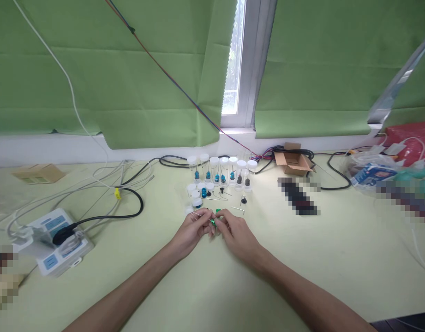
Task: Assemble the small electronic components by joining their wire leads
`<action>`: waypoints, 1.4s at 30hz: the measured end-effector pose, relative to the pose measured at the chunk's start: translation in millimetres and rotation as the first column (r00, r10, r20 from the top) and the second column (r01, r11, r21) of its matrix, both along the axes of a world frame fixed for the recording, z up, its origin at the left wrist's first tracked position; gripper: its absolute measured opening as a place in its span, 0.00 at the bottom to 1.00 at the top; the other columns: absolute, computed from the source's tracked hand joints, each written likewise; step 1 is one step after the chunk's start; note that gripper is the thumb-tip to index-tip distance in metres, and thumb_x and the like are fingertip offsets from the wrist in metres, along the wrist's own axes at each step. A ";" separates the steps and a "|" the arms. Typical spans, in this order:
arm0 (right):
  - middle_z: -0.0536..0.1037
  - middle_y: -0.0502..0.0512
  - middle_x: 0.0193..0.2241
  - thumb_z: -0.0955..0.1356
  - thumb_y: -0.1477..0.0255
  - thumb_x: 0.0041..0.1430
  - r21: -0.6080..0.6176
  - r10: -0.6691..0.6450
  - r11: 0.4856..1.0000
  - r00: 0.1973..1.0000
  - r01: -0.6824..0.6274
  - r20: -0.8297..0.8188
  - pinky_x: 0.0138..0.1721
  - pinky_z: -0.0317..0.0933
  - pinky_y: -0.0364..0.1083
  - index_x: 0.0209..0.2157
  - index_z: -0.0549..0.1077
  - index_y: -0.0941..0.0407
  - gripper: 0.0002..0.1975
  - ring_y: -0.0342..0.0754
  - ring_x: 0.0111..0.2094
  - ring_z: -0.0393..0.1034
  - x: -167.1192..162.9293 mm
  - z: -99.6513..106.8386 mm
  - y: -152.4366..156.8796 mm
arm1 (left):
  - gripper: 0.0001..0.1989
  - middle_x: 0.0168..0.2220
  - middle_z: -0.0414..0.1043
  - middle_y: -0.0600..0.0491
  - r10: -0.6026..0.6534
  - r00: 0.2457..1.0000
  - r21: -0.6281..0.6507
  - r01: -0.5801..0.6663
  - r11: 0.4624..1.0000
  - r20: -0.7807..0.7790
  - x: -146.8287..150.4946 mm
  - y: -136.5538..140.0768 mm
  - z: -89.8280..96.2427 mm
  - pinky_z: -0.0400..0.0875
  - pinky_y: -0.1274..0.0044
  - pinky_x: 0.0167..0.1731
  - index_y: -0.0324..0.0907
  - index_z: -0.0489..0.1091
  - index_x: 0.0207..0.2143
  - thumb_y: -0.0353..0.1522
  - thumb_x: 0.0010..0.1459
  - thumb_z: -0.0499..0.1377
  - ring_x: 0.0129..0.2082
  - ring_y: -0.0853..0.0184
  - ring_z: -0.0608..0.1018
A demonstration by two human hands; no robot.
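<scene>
Close together at the middle of the table, my left hand (197, 227) and my right hand (236, 227) are both closed in a pinch. A small shiny green part (212, 222) sits between the fingertips, gripped by my right thumb and fingers. A thin, pale wire-like rod (194, 214) runs through my left fingers towards it; its far end is hidden. Another green piece (218, 210) shows just beyond my right fingertips. Beyond the hands lie a hex key (238, 210), a black disc-shaped piece (244, 200) and a blue round piece (204, 192).
Behind these stand several clear tubes (214, 173) with white caps, holding blue or dark parts. An open cardboard box (292, 161) is at the back right. To the left, a power strip (58, 242) carries plugs and cables. A blurred-out dark object (298, 196) lies right.
</scene>
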State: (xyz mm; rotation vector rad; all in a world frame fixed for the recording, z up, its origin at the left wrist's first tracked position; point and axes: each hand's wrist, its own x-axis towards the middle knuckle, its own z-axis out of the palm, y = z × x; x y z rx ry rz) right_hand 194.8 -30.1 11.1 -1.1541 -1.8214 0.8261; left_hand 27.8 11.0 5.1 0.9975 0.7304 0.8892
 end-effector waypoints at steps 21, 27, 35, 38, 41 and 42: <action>0.79 0.51 0.33 0.63 0.71 0.66 -0.019 0.040 0.999 0.999 -0.041 -0.020 0.33 0.61 0.43 0.44 0.67 0.53 0.06 0.47 0.33 0.72 -0.2 -0.7 0.2 | 0.12 0.28 0.70 0.53 -0.010 1.000 0.019 0.010 1.000 -0.014 -0.7 -0.3 0.1 0.68 0.80 0.23 0.37 0.72 0.30 0.38 0.59 0.61 0.23 0.73 0.72; 0.79 0.51 0.33 0.64 0.70 0.66 -0.023 0.027 0.999 1.000 -0.027 0.010 0.32 0.61 0.43 0.44 0.67 0.53 0.06 0.46 0.30 0.70 0.6 -0.6 0.4 | 0.12 0.27 0.69 0.53 -0.017 1.000 0.025 0.017 1.000 -0.008 -0.6 -0.3 -1.2 0.68 0.80 0.23 0.37 0.72 0.30 0.37 0.60 0.61 0.23 0.73 0.71; 0.78 0.52 0.32 0.64 0.70 0.65 -0.025 0.027 0.999 0.999 -0.027 0.023 0.32 0.61 0.43 0.44 0.67 0.53 0.07 0.46 0.29 0.70 1.1 -1.0 0.3 | 0.12 0.30 0.69 0.53 -0.010 1.000 0.022 0.010 1.000 0.008 -0.4 -0.4 -0.7 0.68 0.80 0.23 0.37 0.71 0.30 0.37 0.60 0.61 0.24 0.73 0.72; 0.78 0.52 0.33 0.64 0.70 0.66 -0.030 0.035 0.999 0.999 -0.034 0.016 0.32 0.61 0.43 0.45 0.67 0.53 0.07 0.46 0.30 0.71 1.0 -0.6 0.0 | 0.12 0.30 0.69 0.53 -0.015 1.000 0.022 0.014 1.000 0.003 -0.6 0.2 -1.4 0.68 0.80 0.24 0.36 0.71 0.30 0.37 0.60 0.61 0.24 0.73 0.71; 0.79 0.52 0.34 0.63 0.71 0.66 -0.021 0.041 0.999 0.999 -0.041 0.003 0.34 0.62 0.43 0.44 0.67 0.53 0.06 0.47 0.32 0.72 0.8 -0.8 -0.1 | 0.12 0.29 0.69 0.53 -0.024 1.000 0.021 0.024 0.999 -0.005 -1.0 0.8 -1.8 0.68 0.80 0.24 0.37 0.71 0.30 0.37 0.60 0.60 0.24 0.73 0.72; 0.78 0.53 0.35 0.63 0.71 0.66 -0.017 0.038 0.999 0.999 -0.038 0.004 0.34 0.62 0.44 0.44 0.67 0.53 0.06 0.47 0.33 0.72 0.7 -0.9 -0.1 | 0.12 0.29 0.69 0.53 -0.025 1.000 0.022 0.025 0.999 -0.007 -1.1 0.9 -1.8 0.68 0.80 0.24 0.37 0.71 0.30 0.37 0.60 0.60 0.24 0.73 0.72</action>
